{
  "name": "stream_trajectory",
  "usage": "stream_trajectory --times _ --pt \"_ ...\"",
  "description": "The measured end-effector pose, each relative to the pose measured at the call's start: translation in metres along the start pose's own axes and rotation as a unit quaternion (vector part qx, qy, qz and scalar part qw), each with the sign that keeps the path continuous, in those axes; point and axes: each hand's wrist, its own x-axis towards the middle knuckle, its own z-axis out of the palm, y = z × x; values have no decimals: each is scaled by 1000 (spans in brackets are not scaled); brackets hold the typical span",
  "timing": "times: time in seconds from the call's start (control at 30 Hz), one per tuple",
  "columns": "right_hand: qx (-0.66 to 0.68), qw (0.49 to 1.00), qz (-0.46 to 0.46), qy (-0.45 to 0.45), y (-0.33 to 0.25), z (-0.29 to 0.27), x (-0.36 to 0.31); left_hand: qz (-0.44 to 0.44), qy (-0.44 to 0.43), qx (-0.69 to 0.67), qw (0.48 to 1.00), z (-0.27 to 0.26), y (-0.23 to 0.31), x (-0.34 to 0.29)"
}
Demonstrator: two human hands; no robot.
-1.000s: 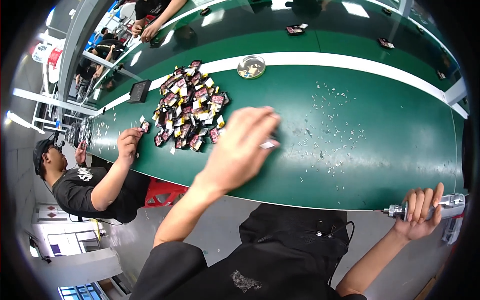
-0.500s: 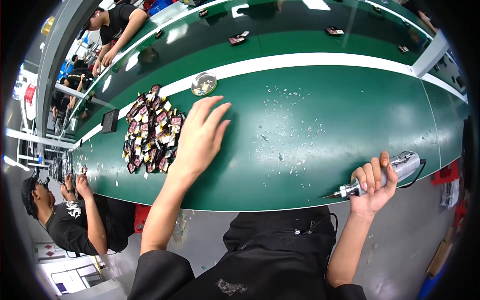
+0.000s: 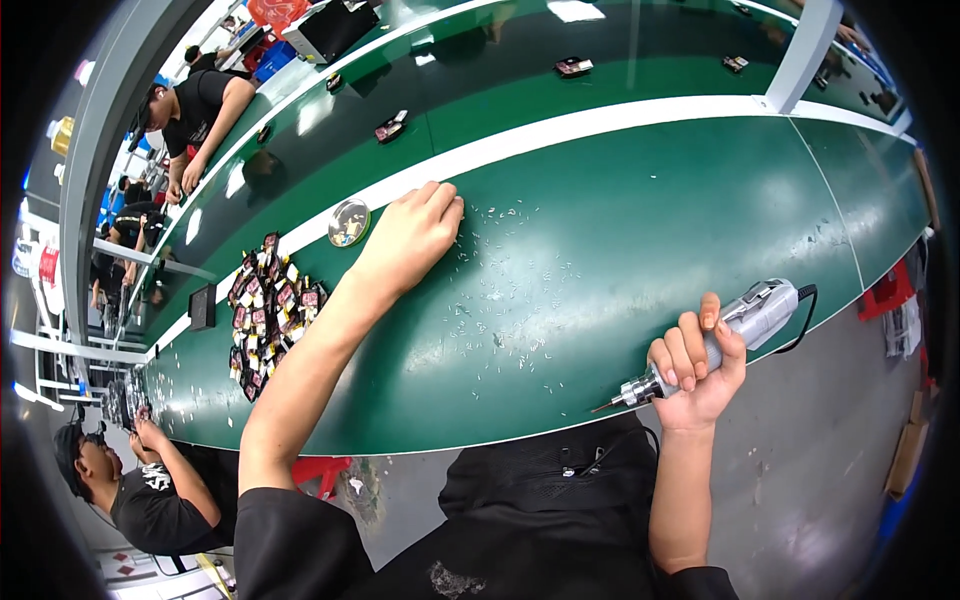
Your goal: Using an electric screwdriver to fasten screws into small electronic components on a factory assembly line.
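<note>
My right hand (image 3: 700, 362) is wrapped round a grey electric screwdriver (image 3: 756, 312), its thin bit pointing left by the table's near edge. My left hand (image 3: 415, 232) is over the green table, fingers curled down and pressed together; whatever they may hold is hidden. Just left of it lies a round clear dish (image 3: 349, 223) with small yellowish and metallic pieces. To the right, many tiny whitish bits (image 3: 500, 290) are scattered across the tabletop. A heap of small black modules (image 3: 268, 312) with reddish faces and white and yellow tabs lies left of my left forearm.
A small black box (image 3: 203, 307) stands beyond the heap. Behind a white rail (image 3: 560, 122), a dark green conveyor belt (image 3: 480, 90) carries several spaced modules. A grey post (image 3: 806, 50) rises at far right. Co-workers sit at the left and across the belt.
The whole view has shifted, so the heap and dish appear farther left. My left hand's spread fingers have curled together, beyond the scattered bits' left edge. The screwdriver remains in my right hand.
</note>
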Motion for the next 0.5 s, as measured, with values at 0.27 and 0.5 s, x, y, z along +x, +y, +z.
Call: stream_trajectory --times 0.27,0.5 --pt "-3 1000 -7 8 -1 0 -4 99 -66 78 990 -1 -3 11" --pt "-10 1000 -10 -3 1 1 -2 109 -77 100 986 5 -2 18"
